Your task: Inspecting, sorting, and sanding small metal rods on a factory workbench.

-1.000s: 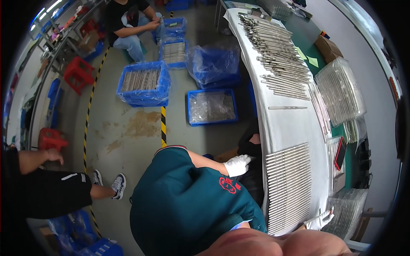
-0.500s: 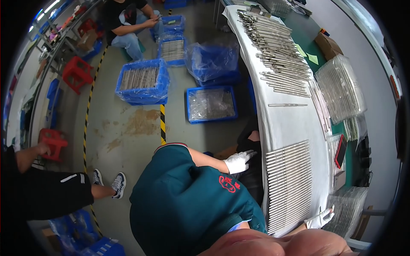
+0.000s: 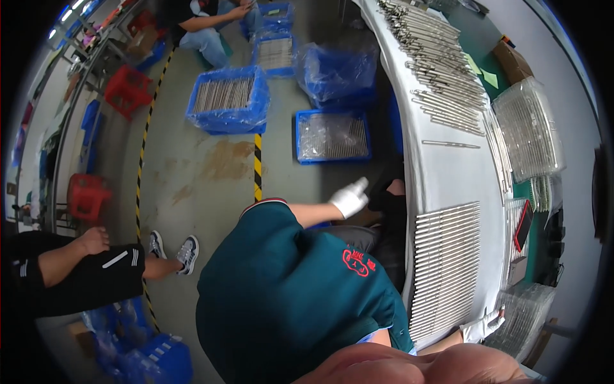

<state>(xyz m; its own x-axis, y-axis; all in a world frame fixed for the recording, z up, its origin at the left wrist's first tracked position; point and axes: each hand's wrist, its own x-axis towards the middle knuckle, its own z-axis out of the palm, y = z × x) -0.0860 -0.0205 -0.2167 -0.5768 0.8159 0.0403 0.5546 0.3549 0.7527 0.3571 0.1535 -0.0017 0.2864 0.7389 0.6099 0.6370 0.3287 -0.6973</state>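
Note:
My left hand (image 3: 350, 199), in a white glove, is raised over my lap to the left of the table edge. Its fingers stretch out with nothing visible in them. By the near right edge of the white-covered table (image 3: 448, 173), my gloved right hand (image 3: 481, 328) has thumb and finger apart, beside a clear plastic tray stack (image 3: 526, 313). An orderly row of slim metal rods (image 3: 446, 269) lies just past that hand. Farther up, a single metal rod (image 3: 451, 144) lies apart, below a dense heap of metal rods (image 3: 430, 48).
Blue crates (image 3: 297, 153) with rods stand on the floor at left. More clear trays (image 3: 527, 131) and a red-edged phone-like object (image 3: 523, 226) lie along the table's right side. A person in black shorts (image 3: 89, 272) is at left; another (image 3: 208, 38) sits at the back.
My left hand has lifted from my dark trouser leg and moved up and left. My right hand has hardly moved. The whole view has shifted, and the left person's hand has come to their thigh.

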